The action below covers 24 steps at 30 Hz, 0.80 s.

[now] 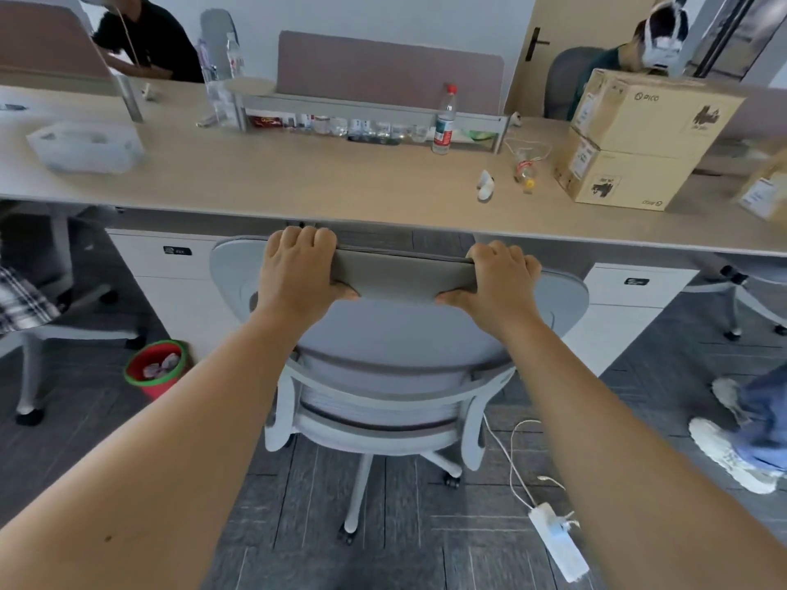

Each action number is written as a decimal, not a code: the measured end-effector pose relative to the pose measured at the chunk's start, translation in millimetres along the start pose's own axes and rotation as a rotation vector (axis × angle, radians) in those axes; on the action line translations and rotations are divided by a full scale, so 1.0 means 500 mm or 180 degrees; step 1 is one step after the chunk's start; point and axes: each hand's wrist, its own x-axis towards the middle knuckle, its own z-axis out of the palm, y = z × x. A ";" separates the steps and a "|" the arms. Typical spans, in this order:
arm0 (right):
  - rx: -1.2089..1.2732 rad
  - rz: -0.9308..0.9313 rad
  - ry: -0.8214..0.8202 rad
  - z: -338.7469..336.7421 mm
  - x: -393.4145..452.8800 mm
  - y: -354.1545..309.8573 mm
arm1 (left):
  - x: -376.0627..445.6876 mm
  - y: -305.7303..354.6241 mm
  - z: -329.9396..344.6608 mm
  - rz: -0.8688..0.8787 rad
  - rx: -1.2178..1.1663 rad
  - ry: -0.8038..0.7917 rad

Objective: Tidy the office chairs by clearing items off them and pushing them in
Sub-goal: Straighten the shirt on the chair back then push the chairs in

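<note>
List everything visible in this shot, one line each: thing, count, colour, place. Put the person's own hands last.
office chair: 1, grey, centre, at the desk edge
desk: 1, light wood, across the middle
cardboard boxes: 2, brown, stacked, desk right
water bottle: 1, clear with red cap, desk centre
plastic tray: 1, translucent white, desk left
divider panel: 1, mauve, behind the desk
waste bin: 1, red with green rim, floor left
power strip: 1, white, floor right
drawer cabinets: 2, white, under the desk
other people: 2 seated beyond the desk; another's shoes at right
left hand: 1, gripping the chair's top
right hand: 1, gripping the chair's top
</note>
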 end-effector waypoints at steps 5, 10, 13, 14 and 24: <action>0.0077 0.0000 -0.0023 0.009 0.116 0.038 | 0.110 0.013 0.037 0.0087 0.0001 0.0046; 0.0014 0.0072 -0.0094 0.017 0.227 0.085 | 0.212 0.040 0.080 0.0172 -0.0073 0.0153; 0.0009 0.0049 -0.0059 0.020 0.290 0.104 | 0.270 0.049 0.100 0.0132 -0.0066 0.0121; -0.0008 0.0026 -0.0036 0.024 0.309 0.109 | 0.289 0.049 0.106 0.0112 -0.0052 0.0121; 0.0027 -0.0359 0.0080 0.056 0.485 0.171 | 0.449 0.072 0.164 -0.0185 -0.0148 0.0071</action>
